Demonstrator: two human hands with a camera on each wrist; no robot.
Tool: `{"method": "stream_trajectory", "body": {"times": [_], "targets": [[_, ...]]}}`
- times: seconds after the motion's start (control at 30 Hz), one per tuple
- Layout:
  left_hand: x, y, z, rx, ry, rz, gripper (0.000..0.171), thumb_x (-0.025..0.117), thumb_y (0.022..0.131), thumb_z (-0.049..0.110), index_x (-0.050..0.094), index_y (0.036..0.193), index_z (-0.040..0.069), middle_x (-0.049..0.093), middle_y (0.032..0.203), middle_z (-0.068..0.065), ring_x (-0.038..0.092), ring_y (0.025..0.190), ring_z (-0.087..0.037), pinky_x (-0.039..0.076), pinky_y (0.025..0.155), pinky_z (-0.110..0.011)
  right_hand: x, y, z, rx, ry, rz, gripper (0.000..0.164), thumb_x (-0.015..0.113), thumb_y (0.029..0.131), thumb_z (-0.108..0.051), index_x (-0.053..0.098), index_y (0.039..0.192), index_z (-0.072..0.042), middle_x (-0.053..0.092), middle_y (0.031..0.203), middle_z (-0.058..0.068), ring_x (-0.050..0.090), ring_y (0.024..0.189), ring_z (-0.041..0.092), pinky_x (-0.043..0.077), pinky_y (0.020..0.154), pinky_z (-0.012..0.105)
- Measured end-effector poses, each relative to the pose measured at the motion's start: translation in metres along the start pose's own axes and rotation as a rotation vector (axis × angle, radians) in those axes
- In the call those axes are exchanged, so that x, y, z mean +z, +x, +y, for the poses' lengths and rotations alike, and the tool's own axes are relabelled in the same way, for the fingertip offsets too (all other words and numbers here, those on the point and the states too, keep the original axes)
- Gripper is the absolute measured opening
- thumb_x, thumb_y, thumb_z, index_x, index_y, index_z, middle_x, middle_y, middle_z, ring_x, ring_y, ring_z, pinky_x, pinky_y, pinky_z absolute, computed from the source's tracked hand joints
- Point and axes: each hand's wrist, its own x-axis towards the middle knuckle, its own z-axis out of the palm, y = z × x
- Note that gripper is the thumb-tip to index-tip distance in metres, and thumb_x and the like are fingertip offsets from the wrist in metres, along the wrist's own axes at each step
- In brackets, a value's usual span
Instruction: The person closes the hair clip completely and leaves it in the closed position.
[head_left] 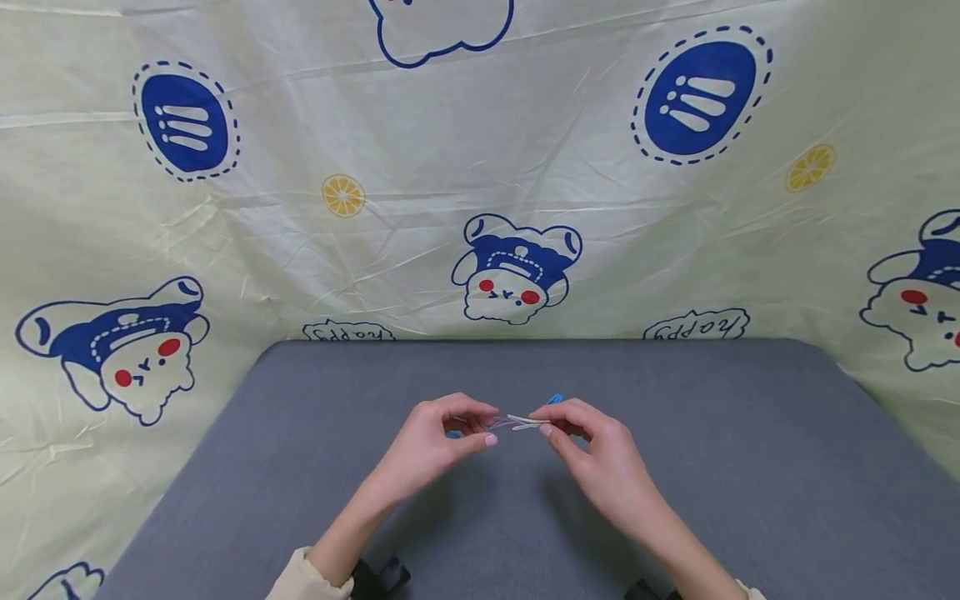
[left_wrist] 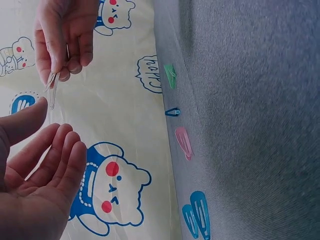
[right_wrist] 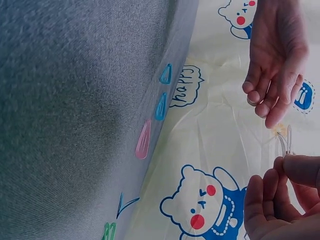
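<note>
Two hands met above the grey table [head_left: 300, 467]; right hand [head_left: 600, 450] pinched a clear hair clip [head_left: 522, 422]; left hand [head_left: 435, 442] loosely curled, fingertips barely touching it; best steady both wrists, grip near the tip

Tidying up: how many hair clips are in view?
6: one clear clip pinched by the right hand; five on the table: green, small blue, pink, two blue. More may be hidden.

Beyond the right hand [head_left: 600, 442] grip, a blue clip [head_left: 556, 399] shows only its tip; pale clip [head_left: 522, 422] too thin to make out
</note>
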Motion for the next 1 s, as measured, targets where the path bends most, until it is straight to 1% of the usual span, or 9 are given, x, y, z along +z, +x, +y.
{"method": "stream_trajectory", "body": {"times": [0.07, 0.17, 0.33, 0.43, 0.57, 0.67, 0.73, 0.83, 1.0], "targets": [[0.001, -0.001, 0.0, -0.003, 0.0, 0.007, 0.025, 0.079, 0.085, 0.016, 0.073, 0.11, 0.017, 0.067, 0.099, 0.01, 0.063, 0.085, -0.012, 0.053, 0.082, -0.037, 0.0, -0.001, 0.0, 0.0, 0.005, -0.001, 0.019, 0.07, 0.092, -0.011, 0.072, 0.106, -0.024, 0.066, 0.099, -0.009, 0.061, 0.087, 0.006, 0.052, 0.086, 0.035], [0.002, -0.001, 0.001, 0.006, -0.001, 0.02, 0.026, 0.079, 0.085, 0.017, 0.073, 0.111, 0.018, 0.067, 0.1, 0.012, 0.063, 0.086, -0.011, 0.053, 0.083, -0.035, 0.001, -0.002, -0.001, 0.005, 0.002, 0.002, 0.019, 0.07, 0.092, -0.011, 0.072, 0.105, -0.024, 0.065, 0.098, -0.011, 0.061, 0.087, 0.005, 0.052, 0.086, 0.035], [0.008, -0.003, 0.003, 0.033, -0.024, 0.024, 0.026, 0.079, 0.085, 0.018, 0.073, 0.111, 0.017, 0.067, 0.1, 0.013, 0.063, 0.087, -0.011, 0.052, 0.084, -0.036, 0.002, -0.003, -0.001, 0.007, 0.012, 0.0, 0.018, 0.07, 0.092, -0.011, 0.073, 0.105, -0.022, 0.065, 0.096, -0.011, 0.06, 0.086, 0.006, 0.053, 0.084, 0.034], [0.011, -0.004, 0.004, 0.039, -0.023, 0.023, 0.027, 0.079, 0.085, 0.02, 0.074, 0.111, 0.015, 0.067, 0.1, 0.012, 0.063, 0.088, -0.011, 0.052, 0.086, -0.04, 0.003, -0.004, 0.0, 0.004, 0.019, -0.001, 0.018, 0.07, 0.092, -0.01, 0.073, 0.104, -0.023, 0.065, 0.096, -0.01, 0.06, 0.086, 0.007, 0.053, 0.083, 0.034], [0.014, -0.005, 0.005, 0.033, -0.018, 0.031, 0.028, 0.08, 0.084, 0.021, 0.074, 0.11, 0.014, 0.068, 0.1, 0.005, 0.062, 0.088, -0.012, 0.052, 0.086, -0.043, 0.005, -0.005, 0.0, -0.003, 0.029, -0.007, 0.018, 0.071, 0.091, -0.011, 0.073, 0.105, -0.022, 0.065, 0.095, -0.013, 0.061, 0.086, 0.007, 0.053, 0.084, 0.033], [0.016, -0.005, 0.004, 0.036, -0.013, 0.036, 0.026, 0.081, 0.083, 0.021, 0.075, 0.108, 0.018, 0.069, 0.1, 0.002, 0.062, 0.088, -0.012, 0.053, 0.084, -0.038, 0.006, -0.005, 0.001, -0.011, 0.045, -0.016, 0.017, 0.071, 0.092, -0.012, 0.073, 0.105, -0.021, 0.065, 0.095, -0.014, 0.061, 0.087, 0.007, 0.052, 0.085, 0.033], [0.017, -0.005, 0.002, 0.044, -0.009, 0.039, 0.025, 0.081, 0.083, 0.022, 0.076, 0.107, 0.021, 0.069, 0.098, 0.004, 0.062, 0.087, -0.011, 0.053, 0.082, -0.034, 0.008, -0.005, 0.002, -0.015, 0.056, -0.019, 0.016, 0.07, 0.092, -0.012, 0.073, 0.104, -0.021, 0.066, 0.095, -0.012, 0.062, 0.087, 0.007, 0.052, 0.085, 0.033], [0.018, -0.005, 0.0, 0.063, 0.011, 0.049, 0.022, 0.081, 0.083, 0.023, 0.076, 0.104, 0.023, 0.069, 0.097, 0.008, 0.063, 0.086, -0.01, 0.053, 0.079, -0.03, 0.011, -0.005, 0.003, -0.025, 0.083, -0.014, 0.016, 0.069, 0.093, -0.011, 0.074, 0.103, -0.022, 0.067, 0.096, -0.01, 0.062, 0.088, 0.008, 0.052, 0.085, 0.033], [0.021, -0.005, -0.004, 0.072, 0.042, 0.062, 0.015, 0.079, 0.084, 0.017, 0.077, 0.098, 0.02, 0.071, 0.098, 0.012, 0.063, 0.085, -0.008, 0.053, 0.073, -0.031, 0.015, -0.007, 0.006, -0.015, 0.109, -0.008, 0.014, 0.069, 0.093, -0.014, 0.073, 0.102, -0.024, 0.067, 0.097, -0.011, 0.062, 0.09, 0.008, 0.052, 0.086, 0.033]]}}
